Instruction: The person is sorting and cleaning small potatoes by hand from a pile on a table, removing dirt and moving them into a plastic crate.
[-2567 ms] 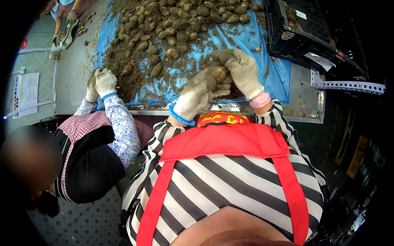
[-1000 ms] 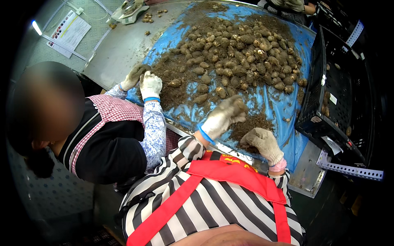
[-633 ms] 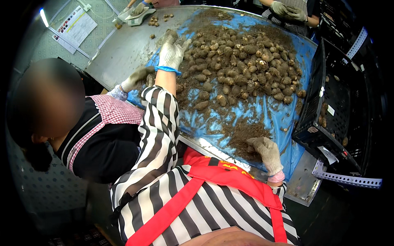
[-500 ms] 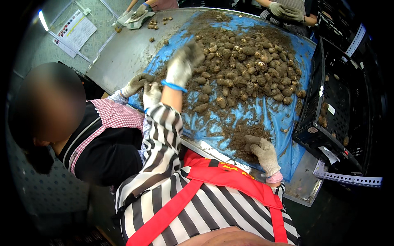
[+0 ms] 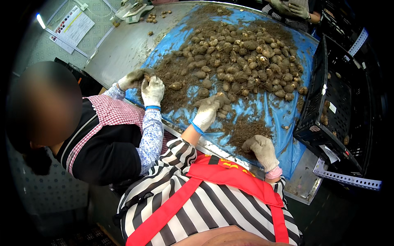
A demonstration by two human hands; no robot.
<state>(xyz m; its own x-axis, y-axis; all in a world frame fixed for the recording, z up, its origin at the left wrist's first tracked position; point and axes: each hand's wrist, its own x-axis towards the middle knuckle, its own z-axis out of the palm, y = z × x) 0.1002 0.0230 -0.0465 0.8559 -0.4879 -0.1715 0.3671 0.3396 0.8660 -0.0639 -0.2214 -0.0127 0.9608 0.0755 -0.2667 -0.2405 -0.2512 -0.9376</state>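
My left hand [image 5: 208,111], in a soiled white glove with a blue band at the wrist, is closed round a brown taro [image 5: 221,95] whose pale end shows above the fingers. It is at the near edge of a large heap of hairy taros [image 5: 246,61]. To the right, my gloved right hand [image 5: 262,151], with a pink cuff, has its fingers curled inward. Whatever they hold, if anything, is hidden. Beside that hand lies a mound of brown root fibres and soil [image 5: 245,133] on the blue plastic sheet [image 5: 269,110].
At my left a co-worker's gloved hands [image 5: 152,91] work at the metal table [image 5: 119,55]. A scale [image 5: 137,13] and several small taros [image 5: 152,18] are at the far left. Another person's gloved hands [image 5: 296,9] show at the far side. A black crate [image 5: 324,110] stands at right.
My left hand has come back from the upper left of the heap toward me and now grips a taro. My right hand has stayed in place, its fingers more curled.
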